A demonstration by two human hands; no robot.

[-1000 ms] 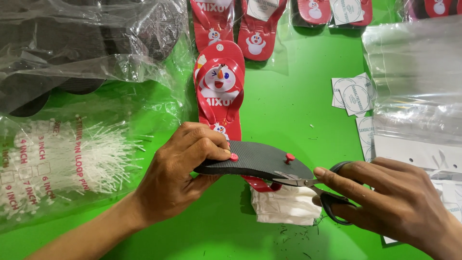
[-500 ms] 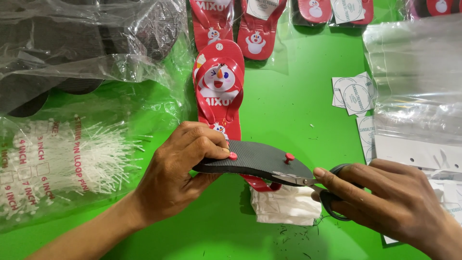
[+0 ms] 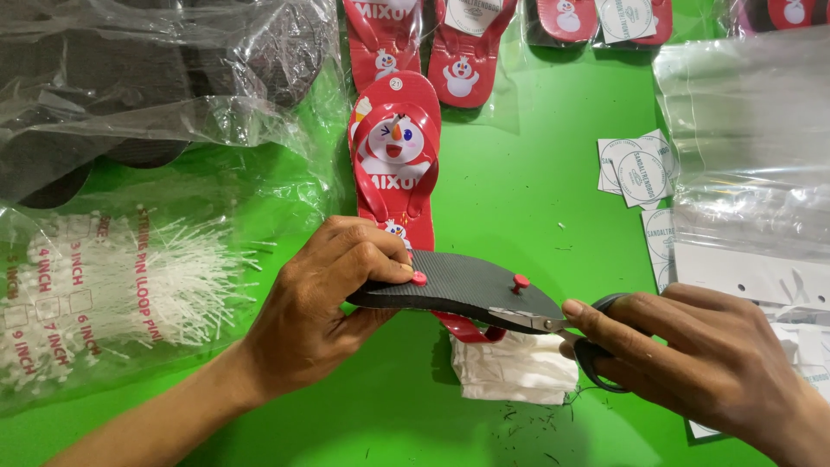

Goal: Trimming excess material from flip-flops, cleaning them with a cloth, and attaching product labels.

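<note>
left hand [image 3: 324, 316] clamped on upturned flip-flop [image 3: 458, 290], sole up to expose red plugs | right hand [image 3: 692, 363] closed on scissors [image 3: 553, 327], blades at sole's 4 o'clock edge | held just over green counter [image 3: 536, 199], white cloth [image 3: 514, 367] beneath

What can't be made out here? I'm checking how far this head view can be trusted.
- Scissors tips: head view, hidden under the black sole.
- Sandal's printed top: faces down.
- Right hand: wrist cut off by the frame edge.
- Dark items in the plastic bag: blurred by glare.
</note>
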